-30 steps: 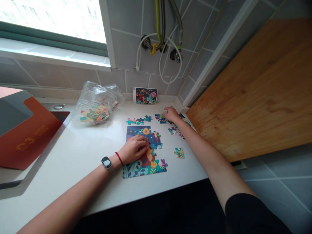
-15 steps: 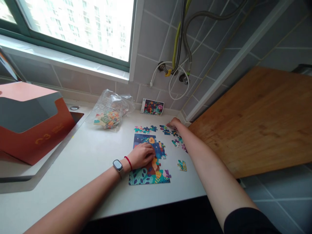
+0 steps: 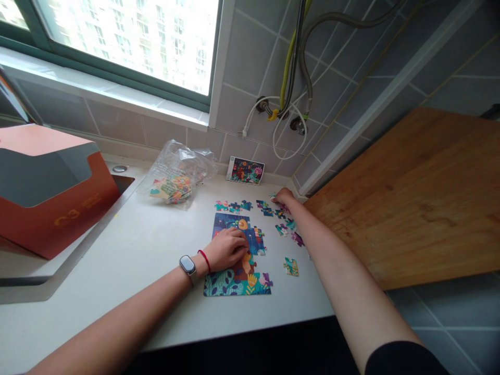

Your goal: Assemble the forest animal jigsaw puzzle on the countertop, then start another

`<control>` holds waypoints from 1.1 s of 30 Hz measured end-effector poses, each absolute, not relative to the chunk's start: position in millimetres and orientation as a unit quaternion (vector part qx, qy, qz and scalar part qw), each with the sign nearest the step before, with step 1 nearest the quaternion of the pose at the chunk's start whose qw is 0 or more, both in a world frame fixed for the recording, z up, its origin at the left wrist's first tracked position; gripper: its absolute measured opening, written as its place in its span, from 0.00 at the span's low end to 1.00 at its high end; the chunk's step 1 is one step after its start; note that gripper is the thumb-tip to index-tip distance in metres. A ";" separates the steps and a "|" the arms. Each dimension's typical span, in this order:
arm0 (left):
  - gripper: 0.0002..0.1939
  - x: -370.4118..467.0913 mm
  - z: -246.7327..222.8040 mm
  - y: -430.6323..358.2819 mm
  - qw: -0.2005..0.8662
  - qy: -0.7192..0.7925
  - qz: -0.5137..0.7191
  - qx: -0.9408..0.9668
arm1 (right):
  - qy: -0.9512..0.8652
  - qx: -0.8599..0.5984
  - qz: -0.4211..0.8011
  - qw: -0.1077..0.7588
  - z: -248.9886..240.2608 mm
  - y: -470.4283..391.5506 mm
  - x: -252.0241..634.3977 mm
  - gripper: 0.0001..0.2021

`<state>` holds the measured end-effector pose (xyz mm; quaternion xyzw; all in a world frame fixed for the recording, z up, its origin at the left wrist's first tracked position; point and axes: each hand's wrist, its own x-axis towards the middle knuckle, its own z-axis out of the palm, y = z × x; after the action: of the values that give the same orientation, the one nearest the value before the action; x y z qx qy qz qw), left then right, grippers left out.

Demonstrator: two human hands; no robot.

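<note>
A partly joined jigsaw puzzle [image 3: 226,284] in blue, brown and green lies flat on the counter, its right edge uneven. My left hand [image 3: 229,247] rests palm down across its middle, fingers loosely bent and holding nothing, hiding part of the picture. At the far right, my right hand [image 3: 285,198] has its fingers closed around a small teal-and-white puzzle piece [image 3: 272,197]. Loose pieces [image 3: 267,211] lie just left of and below that hand. One yellow-and-teal piece [image 3: 291,266] sits apart, right of the joined puzzle.
A small picture card [image 3: 246,171] leans against the tiled wall. To the left, a clear plastic bag [image 3: 175,179] holds more pieces, and an orange box [image 3: 58,208] stands over the sink edge. A wooden board [image 3: 414,198] borders the right side. Hoses [image 3: 291,67] hang above.
My right hand has drawn slightly to the right, and a teal-and-white piece now shows at its fingertips. My left hand stays on the puzzle. The view has shifted a little.
</note>
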<state>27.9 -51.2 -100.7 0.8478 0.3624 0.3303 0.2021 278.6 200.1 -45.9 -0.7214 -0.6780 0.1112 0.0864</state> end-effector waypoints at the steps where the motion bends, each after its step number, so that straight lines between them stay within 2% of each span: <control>1: 0.08 27.9 -100.8 -51.1 0.203 0.363 0.330 0.847 | -0.673 -0.724 0.116 0.102 -45.9 198.9 278.3 0.23; 5: 0.09 27.5 -102.3 -50.6 0.205 0.358 0.332 0.848 | -0.649 -0.721 0.165 0.177 -43.6 186.9 276.7 0.21; 9: 0.09 26.8 -103.2 -50.3 0.203 0.359 0.330 0.849 | -0.654 -0.664 0.280 0.230 -37.0 157.8 277.2 0.24; 14: 0.09 26.5 -102.5 -50.0 0.204 0.355 0.327 0.851 | -0.649 -0.599 0.405 0.237 -31.9 93.1 290.3 0.19; 17: 0.10 26.1 -102.3 -49.2 0.207 0.349 0.326 0.854 | -0.632 -0.550 0.499 0.221 -32.1 43.7 305.2 0.22; 26: 0.11 24.7 -102.7 -46.9 0.205 0.331 0.331 0.860 | -0.616 -0.538 0.561 0.124 -40.4 -66.6 340.5 0.26; 33: 0.12 24.6 -103.2 -45.7 0.213 0.329 0.332 0.858 | -0.652 -0.549 0.503 0.145 -63.6 -80.3 343.1 0.23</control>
<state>24.6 -45.7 -103.2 0.8580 0.3293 0.3320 0.2125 343.1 -80.3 -63.6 -0.5488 -0.6516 0.5033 0.1447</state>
